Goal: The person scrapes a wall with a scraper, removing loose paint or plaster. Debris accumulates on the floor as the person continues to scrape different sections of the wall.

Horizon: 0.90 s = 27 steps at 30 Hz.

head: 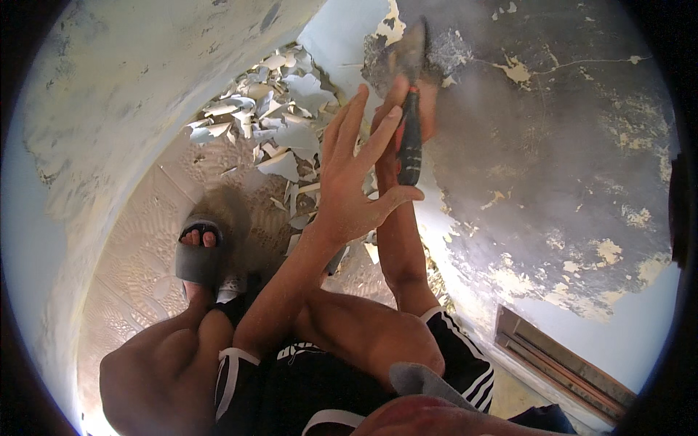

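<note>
My right hand [429, 109] is closed around the black and red handle of a scraper [410, 144]. The scraper's blade [410, 52] is blurred and lies against the bare grey patch of the right-hand wall [507, 163], near the corner. My left hand [347, 182] is spread beside the handle, thumb near its butt end and index finger close to its side. Whether it touches the handle I cannot tell. It partly covers my right hand and wrist. Pale paint still clings around the grey patch in ragged flakes.
Curled paint flakes [283, 117] are heaped on the patterned floor [158, 218] along the corner. Another scuffed wall [136, 82] curves along the left. My left foot wears a grey slide sandal [199, 259]. A brown frame [561, 359] is set low at right.
</note>
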Each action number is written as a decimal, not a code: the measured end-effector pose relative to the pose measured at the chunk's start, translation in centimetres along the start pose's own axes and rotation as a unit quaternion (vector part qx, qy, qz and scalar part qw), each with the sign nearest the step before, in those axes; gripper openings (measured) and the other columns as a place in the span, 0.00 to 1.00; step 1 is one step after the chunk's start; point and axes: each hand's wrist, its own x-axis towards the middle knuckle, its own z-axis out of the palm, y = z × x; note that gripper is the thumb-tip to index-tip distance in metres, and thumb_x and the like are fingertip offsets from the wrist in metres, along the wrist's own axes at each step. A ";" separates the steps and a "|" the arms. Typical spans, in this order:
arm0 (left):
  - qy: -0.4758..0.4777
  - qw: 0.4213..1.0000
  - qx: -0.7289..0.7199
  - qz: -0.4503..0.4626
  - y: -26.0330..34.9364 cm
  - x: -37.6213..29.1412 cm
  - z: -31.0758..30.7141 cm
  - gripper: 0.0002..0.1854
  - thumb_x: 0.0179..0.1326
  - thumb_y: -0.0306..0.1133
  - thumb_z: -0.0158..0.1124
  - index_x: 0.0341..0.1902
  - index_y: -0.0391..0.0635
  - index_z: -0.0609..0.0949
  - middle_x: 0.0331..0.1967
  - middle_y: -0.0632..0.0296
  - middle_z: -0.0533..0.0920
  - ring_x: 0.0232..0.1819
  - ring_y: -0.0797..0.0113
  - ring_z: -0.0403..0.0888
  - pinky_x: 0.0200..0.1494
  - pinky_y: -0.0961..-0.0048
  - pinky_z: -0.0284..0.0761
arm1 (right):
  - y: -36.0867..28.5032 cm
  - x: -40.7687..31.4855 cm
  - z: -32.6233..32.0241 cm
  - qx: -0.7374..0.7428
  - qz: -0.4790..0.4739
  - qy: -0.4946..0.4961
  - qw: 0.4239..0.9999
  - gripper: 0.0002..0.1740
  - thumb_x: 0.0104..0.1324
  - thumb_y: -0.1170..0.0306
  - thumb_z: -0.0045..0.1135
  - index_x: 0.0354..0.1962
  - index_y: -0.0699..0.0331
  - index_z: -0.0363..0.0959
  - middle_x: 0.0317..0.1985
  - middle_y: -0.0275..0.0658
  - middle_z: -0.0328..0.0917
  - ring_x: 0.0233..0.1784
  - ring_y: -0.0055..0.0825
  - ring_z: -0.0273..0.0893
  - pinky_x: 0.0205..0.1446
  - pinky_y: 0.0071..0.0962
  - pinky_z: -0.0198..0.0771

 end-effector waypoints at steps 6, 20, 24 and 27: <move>-0.024 0.999 -0.037 0.009 -0.2 0.5 0.9 0.43 0.45 0.41 0.77 0.69 0.49 0.72 0.74 0.41 0.58 0.72 0.38 0.58 0.69 0.48 0.58 | -2.5 -1.1 0.7 -0.158 0.041 0.031 0.986 0.08 0.66 0.65 0.62 0.37 0.57 0.73 0.22 0.32 0.74 0.24 0.21 0.75 0.26 0.26 0.70; -0.080 0.958 0.191 -0.199 -0.5 0.7 2.5 0.31 0.66 0.35 0.56 0.71 0.39 0.63 0.48 0.37 0.80 0.44 0.38 0.82 0.42 0.52 0.79 | -1.1 -3.3 -0.4 -0.250 0.087 -0.043 0.963 0.12 0.69 0.64 0.56 0.45 0.61 0.76 0.28 0.40 0.80 0.27 0.24 0.75 0.34 0.29 0.70; -0.093 0.961 0.183 -0.185 -1.4 1.0 1.4 0.28 0.66 0.35 0.55 0.68 0.38 0.65 0.48 0.38 0.81 0.43 0.39 0.82 0.43 0.52 0.78 | -3.2 -5.0 -4.2 0.153 0.372 -0.019 0.915 0.21 0.75 0.63 0.45 0.59 0.66 0.71 0.44 0.45 0.82 0.47 0.30 0.78 0.51 0.26 0.73; -0.100 0.971 0.161 -0.147 -2.2 -1.0 2.2 0.27 0.67 0.35 0.54 0.67 0.38 0.66 0.49 0.37 0.80 0.42 0.40 0.83 0.43 0.55 0.78 | -4.8 -5.6 -4.4 0.345 0.457 -0.010 0.820 0.20 0.74 0.64 0.46 0.58 0.65 0.73 0.44 0.41 0.83 0.38 0.24 0.78 0.46 0.25 0.72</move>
